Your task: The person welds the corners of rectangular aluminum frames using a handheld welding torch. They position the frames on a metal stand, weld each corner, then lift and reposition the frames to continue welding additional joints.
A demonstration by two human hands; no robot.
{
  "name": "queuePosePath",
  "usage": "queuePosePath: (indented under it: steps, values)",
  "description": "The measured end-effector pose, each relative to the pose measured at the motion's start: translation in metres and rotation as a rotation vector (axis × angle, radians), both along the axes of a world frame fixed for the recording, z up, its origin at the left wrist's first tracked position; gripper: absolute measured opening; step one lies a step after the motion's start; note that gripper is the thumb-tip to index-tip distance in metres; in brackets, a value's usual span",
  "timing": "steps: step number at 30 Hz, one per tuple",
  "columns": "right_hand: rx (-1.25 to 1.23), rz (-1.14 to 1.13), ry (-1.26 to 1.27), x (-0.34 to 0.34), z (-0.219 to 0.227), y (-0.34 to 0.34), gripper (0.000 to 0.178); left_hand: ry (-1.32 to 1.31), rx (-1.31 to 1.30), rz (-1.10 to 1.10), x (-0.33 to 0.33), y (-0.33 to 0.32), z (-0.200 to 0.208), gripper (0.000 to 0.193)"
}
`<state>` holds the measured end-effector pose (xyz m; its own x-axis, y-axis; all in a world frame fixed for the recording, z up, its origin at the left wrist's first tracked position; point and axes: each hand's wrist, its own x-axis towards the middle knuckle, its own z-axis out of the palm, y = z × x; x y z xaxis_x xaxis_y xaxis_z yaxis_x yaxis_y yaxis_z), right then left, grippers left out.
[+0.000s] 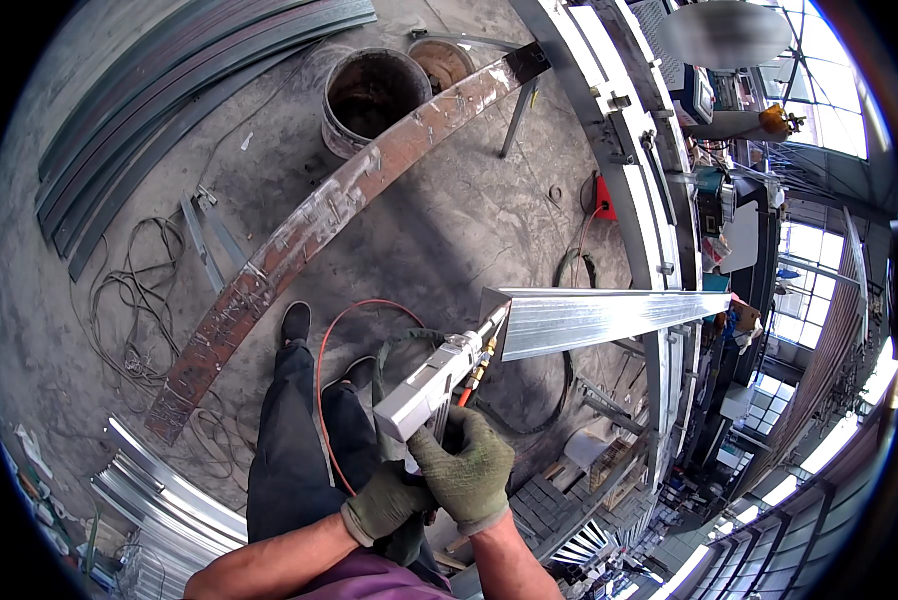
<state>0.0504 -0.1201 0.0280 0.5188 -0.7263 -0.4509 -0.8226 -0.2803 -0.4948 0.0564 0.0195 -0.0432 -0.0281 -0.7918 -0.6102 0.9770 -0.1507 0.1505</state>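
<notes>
1. Left hand (384, 503): curled, its hold hidden.
2. Right hand (463, 470), nearer the profile: closed around the welding gun's handle.
3. Welding gun (424, 390): nozzle aimed far-right; contact unclear.
4. Galvanized steel profile (599, 318): far-right of both hands, long axis running left-right across a pale rail (653, 235).

Running diagonally over the grey floor (469, 235), a rusty, pale-spattered beam (314, 210). Beside its far part, a deep round bucket (335, 132). At upper left, a bundle of long grey profiles (194, 95); nearer, tangled cables (141, 290). Toward the right, a red box (606, 198) and, farther off, bright paned windows (807, 248).
</notes>
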Motion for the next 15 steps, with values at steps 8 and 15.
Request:
queuePosePath:
  steps: [8,15]
  values:
    - [-0.037,0.052,0.037,0.004,0.006,-0.004,0.041,0.016,0.030,-0.004,0.005,-0.004,0.011,0.022]
    - [-0.049,0.069,0.056,0.005,0.008,-0.006,0.044,0.017,0.032,-0.013,0.005,-0.004,0.013,0.016]
